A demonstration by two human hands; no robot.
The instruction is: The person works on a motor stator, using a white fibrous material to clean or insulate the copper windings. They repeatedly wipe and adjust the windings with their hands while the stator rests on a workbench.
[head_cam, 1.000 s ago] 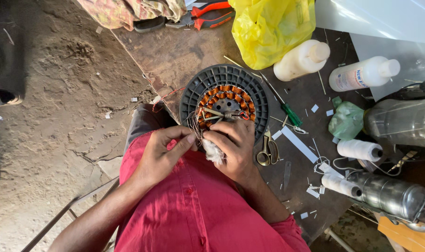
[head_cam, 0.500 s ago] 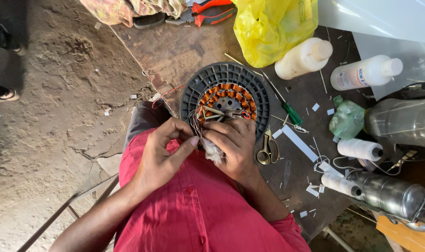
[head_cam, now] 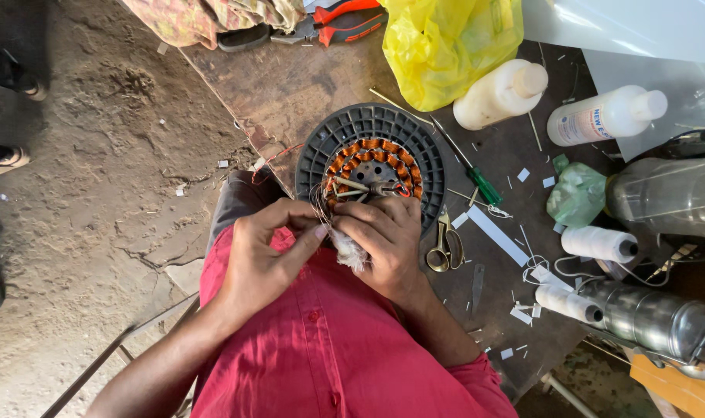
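Head view, looking straight down at my lap and the brown workbench (head_cam: 306, 85) beyond it. My left hand (head_cam: 263, 251) and right hand (head_cam: 383, 240) meet at the near edge of a round grey plastic housing holding a ring of copper-wound coils (head_cam: 372, 159). My left fingers are pinched shut on thin wire strands (head_cam: 319, 210) trailing from the coils; my right hand is closed around a small tuft of white fibre (head_cam: 351, 251). I judge I am dressing the winding leads. Next calls for steady tension without snapping strands. Brass-handled scissors (head_cam: 445, 244) lie just right.
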